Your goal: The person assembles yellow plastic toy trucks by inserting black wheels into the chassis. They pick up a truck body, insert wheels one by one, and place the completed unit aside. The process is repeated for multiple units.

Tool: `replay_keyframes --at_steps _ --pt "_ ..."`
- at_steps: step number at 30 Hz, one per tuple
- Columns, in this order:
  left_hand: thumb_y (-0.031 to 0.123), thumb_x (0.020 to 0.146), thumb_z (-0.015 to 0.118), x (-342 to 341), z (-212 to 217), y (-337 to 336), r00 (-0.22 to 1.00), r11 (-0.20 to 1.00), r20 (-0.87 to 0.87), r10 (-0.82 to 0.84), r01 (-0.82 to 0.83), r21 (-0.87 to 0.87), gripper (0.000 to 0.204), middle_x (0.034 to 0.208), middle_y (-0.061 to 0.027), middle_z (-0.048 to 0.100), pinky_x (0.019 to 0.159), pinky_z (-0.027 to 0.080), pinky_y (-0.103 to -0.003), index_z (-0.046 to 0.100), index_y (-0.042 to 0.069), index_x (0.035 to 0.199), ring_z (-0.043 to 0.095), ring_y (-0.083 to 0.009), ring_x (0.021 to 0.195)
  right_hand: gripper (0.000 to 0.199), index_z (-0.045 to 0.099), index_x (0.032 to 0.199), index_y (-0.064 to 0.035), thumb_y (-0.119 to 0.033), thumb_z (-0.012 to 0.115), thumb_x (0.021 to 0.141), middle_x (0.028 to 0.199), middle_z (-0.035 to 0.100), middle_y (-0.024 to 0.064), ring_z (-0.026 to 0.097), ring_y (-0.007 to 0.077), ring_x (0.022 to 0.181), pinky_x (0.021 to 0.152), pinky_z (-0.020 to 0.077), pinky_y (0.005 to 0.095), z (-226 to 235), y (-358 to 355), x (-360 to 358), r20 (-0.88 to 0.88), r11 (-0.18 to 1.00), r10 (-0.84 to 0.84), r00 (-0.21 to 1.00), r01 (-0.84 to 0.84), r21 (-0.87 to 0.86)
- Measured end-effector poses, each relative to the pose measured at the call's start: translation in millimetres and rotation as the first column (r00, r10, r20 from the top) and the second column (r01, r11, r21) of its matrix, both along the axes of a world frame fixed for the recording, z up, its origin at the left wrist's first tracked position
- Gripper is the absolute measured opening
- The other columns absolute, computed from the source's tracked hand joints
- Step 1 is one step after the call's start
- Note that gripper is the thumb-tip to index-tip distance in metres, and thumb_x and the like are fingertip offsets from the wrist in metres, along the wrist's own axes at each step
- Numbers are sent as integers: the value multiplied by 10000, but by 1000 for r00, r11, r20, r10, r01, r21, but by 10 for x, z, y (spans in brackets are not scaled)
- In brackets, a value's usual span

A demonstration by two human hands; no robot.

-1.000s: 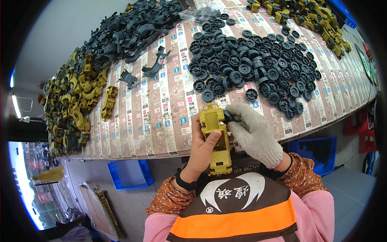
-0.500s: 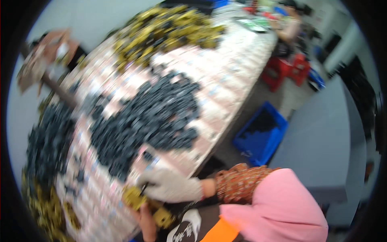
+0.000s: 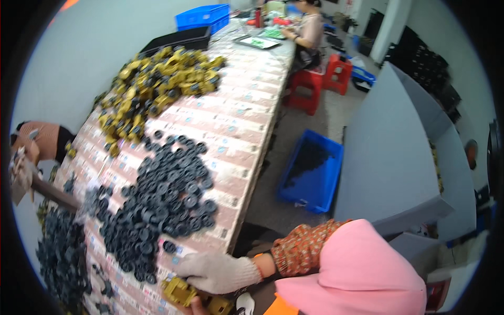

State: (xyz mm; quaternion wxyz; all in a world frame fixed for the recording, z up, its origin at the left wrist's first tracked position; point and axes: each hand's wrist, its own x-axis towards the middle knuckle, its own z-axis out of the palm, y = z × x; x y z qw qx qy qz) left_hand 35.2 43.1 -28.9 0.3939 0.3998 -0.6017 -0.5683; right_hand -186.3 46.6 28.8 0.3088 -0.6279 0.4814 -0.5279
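At the lower edge, my left hand (image 3: 197, 306) shows only a bare thumb, pressed against a yellow plastic toy vehicle body (image 3: 179, 292). My right hand (image 3: 218, 272), in a pale knitted glove, rests against the far side of that part. Its fingers are bent and held together; whatever they pinch is hidden. Another yellow plastic part (image 3: 219, 305) lies just right of the thumb. Beyond my hands spreads a heap of small dark grey toy wheels (image 3: 168, 191), with one loose wheel (image 3: 169, 247) close to the glove.
Yellow parts with dark wheels (image 3: 157, 79) pile farther along the table (image 3: 244, 134). Dark parts (image 3: 62, 257) heap at left, near another person's arm (image 3: 23, 170). A blue bin (image 3: 336, 178) stands on the floor, beside a grey panel (image 3: 396, 163). Someone (image 3: 310, 31) sits near red stools (image 3: 307, 89).
The view has swung, and the table and wheel heap sit farther left and lower. Both hands stay at the yellow body. A dark bit formerly visible at the glove's fingertips is out of sight.
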Motion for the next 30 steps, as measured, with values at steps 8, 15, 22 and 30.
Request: replay_keyframes --at_steps 8,15,22,30 --pt "140 980 774 -34 165 82 985 972 32 -169 172 -161 775 1334 -146 605 1091 470 -386 248 -23 1526 626 -234 1237 201 725 1040 23 -72 617 898 936 701 212 703 389 893 812 546 447 314 -194 -90 37 887 269 963 -262 379" --pt "217 1086 623 142 264 127 906 933 -420 54 104 343 799 1334 -151 575 888 645 -480 77 221 1669 729 -310 1074 233 732 1115 6 -89 672 911 986 722 203 724 375 924 795 580 410 279 -585 2 -220 891 374 901 -284 353" --pt "356 1070 683 240 366 5 720 842 -576 387 -21 539 774 1111 -56 652 785 620 -335 190 161 1634 717 -167 928 338 653 1241 -51 -86 679 906 1081 628 190 668 411 970 786 544 497 -40 -982 15 -887 999 2 463 -39 -18" --pt "554 963 773 389 144 275 561 806 -636 530 -103 582 932 1179 -12 597 839 561 -308 256 184 1645 625 -110 1012 434 558 1342 -21 -29 600 910 1165 602 228 623 458 1104 893 506 508 -172 -1064 -81 -886 979 172 431 -172 106"
